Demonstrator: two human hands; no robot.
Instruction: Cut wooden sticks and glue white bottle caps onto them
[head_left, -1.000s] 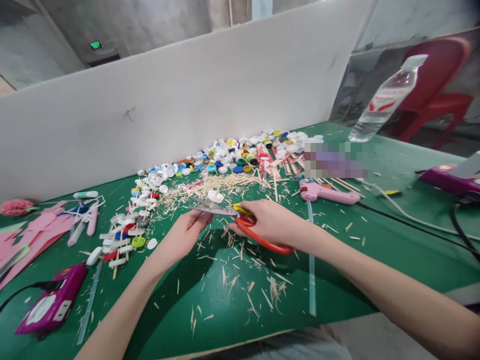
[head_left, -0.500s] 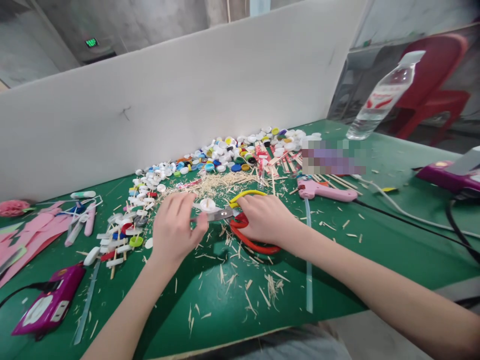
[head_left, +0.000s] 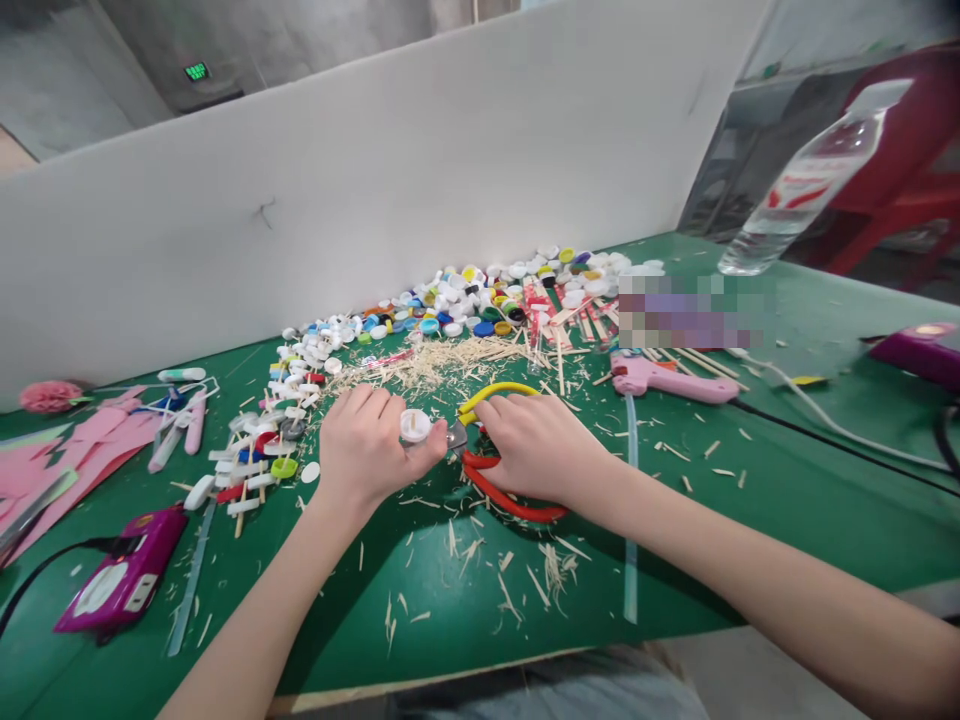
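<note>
My left hand (head_left: 367, 445) is closed around a white bottle cap (head_left: 415, 426), its open side facing up and a bit of wood visible inside. The left thumb lies against the metal of the scissors (head_left: 512, 506), whose blades are mostly hidden behind that hand. My right hand (head_left: 536, 440) grips the scissors' handles, one yellow and one red, with the fingers inside the loops. Both hands are close together above the green table (head_left: 450, 600). Wood shavings (head_left: 450, 360) lie behind and beneath them.
Many bottle caps (head_left: 450, 305) are piled along the white partition (head_left: 420, 170). Caps joined on sticks (head_left: 251, 465) lie at left, near a purple power strip (head_left: 124, 570) and pink paper (head_left: 97, 440). A pink glue gun (head_left: 667, 380) with its cord and a water bottle (head_left: 817, 180) are at right.
My left hand has closed in toward the scissors' pivot, its thumb now on the metal, and covers the blades that showed before. The right hand keeps its grip. The view has shifted slightly.
</note>
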